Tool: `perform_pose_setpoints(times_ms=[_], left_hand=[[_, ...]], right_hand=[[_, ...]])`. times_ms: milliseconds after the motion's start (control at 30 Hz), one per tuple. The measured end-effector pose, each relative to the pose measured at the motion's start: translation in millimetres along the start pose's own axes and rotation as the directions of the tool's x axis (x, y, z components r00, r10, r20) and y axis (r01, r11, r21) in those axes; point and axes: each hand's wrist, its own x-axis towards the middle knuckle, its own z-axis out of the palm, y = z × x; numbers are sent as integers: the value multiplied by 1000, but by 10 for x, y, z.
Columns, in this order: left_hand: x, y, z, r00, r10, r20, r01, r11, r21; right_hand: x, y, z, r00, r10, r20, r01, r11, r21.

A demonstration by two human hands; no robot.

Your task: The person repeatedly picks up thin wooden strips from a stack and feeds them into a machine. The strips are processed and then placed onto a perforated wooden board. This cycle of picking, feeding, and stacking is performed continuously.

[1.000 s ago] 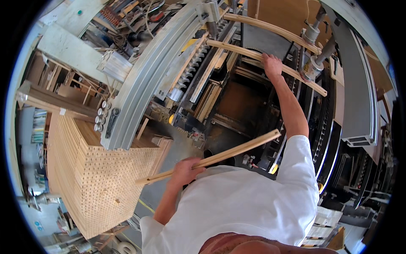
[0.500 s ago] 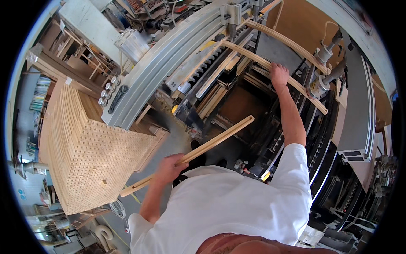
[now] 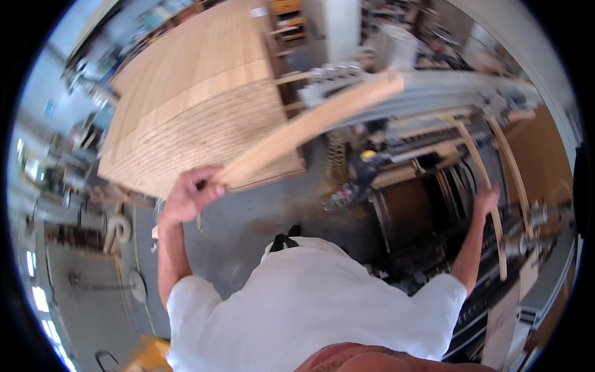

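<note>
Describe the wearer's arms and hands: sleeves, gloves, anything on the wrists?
Short, loose white sleeves, part of a plain white top; forearms bare below them. Left hand and right hand ungloved. No watch, band or cable visible at either wrist. Right side is small and soft in the picture, so can't rule out a ring.

Machine frame [image 3: 472, 307], right: I observe 2 pale wooden bars [image 3: 473, 149] lying across it. Grey floor [image 3: 254, 214], left: 1 thin yellow line.
</note>
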Motion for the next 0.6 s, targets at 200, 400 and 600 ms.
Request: perform_pose_setpoints(times_ms=[200, 400, 600], left_hand=[[196, -87, -1456, 922, 18, -387, -20, 1000, 0], [1200, -837, -3198, 823, -28, -567, 178, 961, 211], [2477, -1706, -4149, 760, -20, -649, 464, 716, 522]], right_hand=[[-645, -1532, -528, 989, 48, 141, -126, 771, 624], [-1703, -2700, -616, 973, 24, 228, -193, 623, 758], [-2949, -3438, -664, 859, 34, 511, -416, 630, 656]])
